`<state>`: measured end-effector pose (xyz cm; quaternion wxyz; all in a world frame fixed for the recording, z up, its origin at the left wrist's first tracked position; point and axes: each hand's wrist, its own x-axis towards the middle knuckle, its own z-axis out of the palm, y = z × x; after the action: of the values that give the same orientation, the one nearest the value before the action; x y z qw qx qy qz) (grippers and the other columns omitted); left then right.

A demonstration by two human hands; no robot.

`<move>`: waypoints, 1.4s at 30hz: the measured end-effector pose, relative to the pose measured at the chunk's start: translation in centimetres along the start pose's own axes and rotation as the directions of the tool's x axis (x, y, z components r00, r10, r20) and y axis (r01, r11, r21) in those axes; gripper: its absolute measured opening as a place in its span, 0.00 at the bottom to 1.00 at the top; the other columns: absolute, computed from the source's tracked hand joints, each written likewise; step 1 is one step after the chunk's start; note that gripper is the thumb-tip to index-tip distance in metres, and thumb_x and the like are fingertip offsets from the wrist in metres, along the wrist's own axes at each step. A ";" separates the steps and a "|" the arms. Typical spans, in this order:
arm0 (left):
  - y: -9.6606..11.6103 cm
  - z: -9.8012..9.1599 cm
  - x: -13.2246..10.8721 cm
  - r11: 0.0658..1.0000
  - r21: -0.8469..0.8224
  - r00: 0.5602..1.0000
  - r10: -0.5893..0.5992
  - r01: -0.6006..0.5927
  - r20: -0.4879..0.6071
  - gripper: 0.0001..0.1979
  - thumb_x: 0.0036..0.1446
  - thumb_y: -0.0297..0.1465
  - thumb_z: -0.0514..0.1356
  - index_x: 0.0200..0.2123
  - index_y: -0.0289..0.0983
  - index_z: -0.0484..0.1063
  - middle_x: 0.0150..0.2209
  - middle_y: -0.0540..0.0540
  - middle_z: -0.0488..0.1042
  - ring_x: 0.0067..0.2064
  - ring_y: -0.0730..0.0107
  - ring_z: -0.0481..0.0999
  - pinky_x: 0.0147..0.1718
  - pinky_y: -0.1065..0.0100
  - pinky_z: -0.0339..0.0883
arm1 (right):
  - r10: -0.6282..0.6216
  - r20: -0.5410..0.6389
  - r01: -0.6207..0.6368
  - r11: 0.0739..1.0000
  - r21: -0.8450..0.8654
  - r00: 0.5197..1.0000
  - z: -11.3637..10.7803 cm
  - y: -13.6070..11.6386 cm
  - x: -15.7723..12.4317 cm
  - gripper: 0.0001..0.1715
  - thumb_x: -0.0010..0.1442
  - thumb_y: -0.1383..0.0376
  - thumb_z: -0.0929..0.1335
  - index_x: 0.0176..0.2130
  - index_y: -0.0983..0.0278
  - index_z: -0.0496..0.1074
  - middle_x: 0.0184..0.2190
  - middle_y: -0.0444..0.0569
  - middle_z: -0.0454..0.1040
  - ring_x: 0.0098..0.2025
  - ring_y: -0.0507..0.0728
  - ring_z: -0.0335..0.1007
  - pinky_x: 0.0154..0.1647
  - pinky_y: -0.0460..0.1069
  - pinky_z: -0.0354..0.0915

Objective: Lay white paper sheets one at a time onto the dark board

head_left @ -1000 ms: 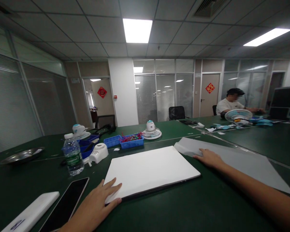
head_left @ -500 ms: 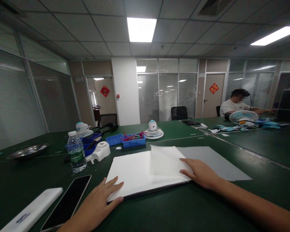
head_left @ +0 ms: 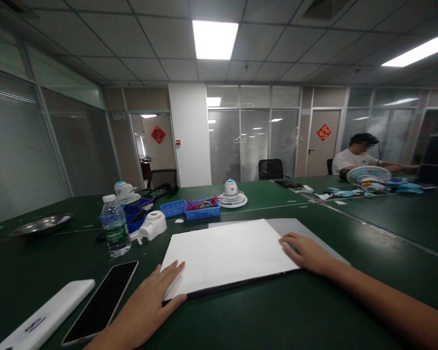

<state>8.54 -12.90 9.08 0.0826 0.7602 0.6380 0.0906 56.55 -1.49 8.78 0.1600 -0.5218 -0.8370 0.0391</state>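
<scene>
A flat white board [head_left: 226,253] with a dark underside lies on the green table [head_left: 277,316] in front of me. My left hand [head_left: 151,301] rests open on its near left corner, fingers flat. My right hand [head_left: 306,253] lies on the board's right edge, fingers spread flat over a thin grey-white sheet [head_left: 306,231] that sticks out from the board's right side. Neither hand grips anything.
A black phone [head_left: 102,301] and a white box [head_left: 44,323] lie at near left. Behind them stand a water bottle [head_left: 115,233], a white fan part [head_left: 152,226], blue trays [head_left: 190,210], small fans [head_left: 231,195] and a metal dish [head_left: 42,224]. A person [head_left: 354,155] sits far right.
My right hand has dragged the thin sheet leftward from the table onto the board; it now lies flat over the board. My left hand has stayed on the corner.
</scene>
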 end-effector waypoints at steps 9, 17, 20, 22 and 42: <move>0.4 -0.4 -0.2 1.000 0.020 0.999 0.010 -0.011 0.047 0.40 0.60 0.57 0.54 0.70 0.53 0.48 0.73 0.53 0.47 0.73 0.43 0.44 0.69 0.42 0.45 | -0.144 -0.023 0.146 0.986 0.086 0.989 -0.2 -3.4 -0.4 0.32 0.70 0.46 0.56 0.61 0.57 0.71 0.61 0.50 0.72 0.65 0.65 0.62 0.69 0.63 0.51; 0.2 -0.5 -0.3 0.999 0.004 0.998 0.046 -0.046 0.053 0.50 0.48 0.65 0.59 0.70 0.55 0.49 0.73 0.50 0.46 0.72 0.36 0.43 0.68 0.36 0.44 | -0.159 0.012 0.158 0.987 0.040 0.987 -0.4 -4.2 -0.8 0.32 0.70 0.46 0.56 0.53 0.59 0.78 0.51 0.52 0.80 0.51 0.63 0.74 0.57 0.59 0.65; 0.0 -0.4 -0.4 0.998 0.000 0.997 0.064 -0.064 0.049 0.47 0.52 0.64 0.57 0.70 0.55 0.49 0.73 0.50 0.47 0.72 0.36 0.44 0.67 0.36 0.44 | -0.197 0.044 0.196 0.980 0.036 0.979 -0.1 -4.9 -1.0 0.33 0.70 0.46 0.56 0.57 0.60 0.75 0.57 0.54 0.76 0.59 0.64 0.70 0.62 0.61 0.62; 0.0 -0.3 -0.4 0.998 0.003 0.997 0.062 -0.062 0.048 0.44 0.56 0.63 0.54 0.70 0.55 0.48 0.73 0.51 0.47 0.72 0.38 0.44 0.68 0.36 0.45 | -0.243 0.085 0.239 0.969 0.057 0.966 -0.1 -5.3 -1.2 0.34 0.70 0.45 0.57 0.61 0.59 0.72 0.62 0.54 0.71 0.64 0.65 0.65 0.66 0.61 0.58; 0.7 0.1 0.0 0.999 0.043 1.000 0.010 -0.010 -0.008 0.36 0.63 0.59 0.48 0.68 0.49 0.59 0.71 0.50 0.54 0.72 0.44 0.49 0.69 0.42 0.47 | 0.176 -0.057 -0.177 0.984 -0.015 0.983 1.5 0.6 0.2 0.40 0.66 0.45 0.59 0.65 0.68 0.66 0.66 0.62 0.64 0.70 0.72 0.52 0.68 0.69 0.51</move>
<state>9.24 -13.04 9.16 0.0632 0.7646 0.6363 0.0807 56.50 -0.92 7.30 0.1739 -0.5965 -0.7829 0.0304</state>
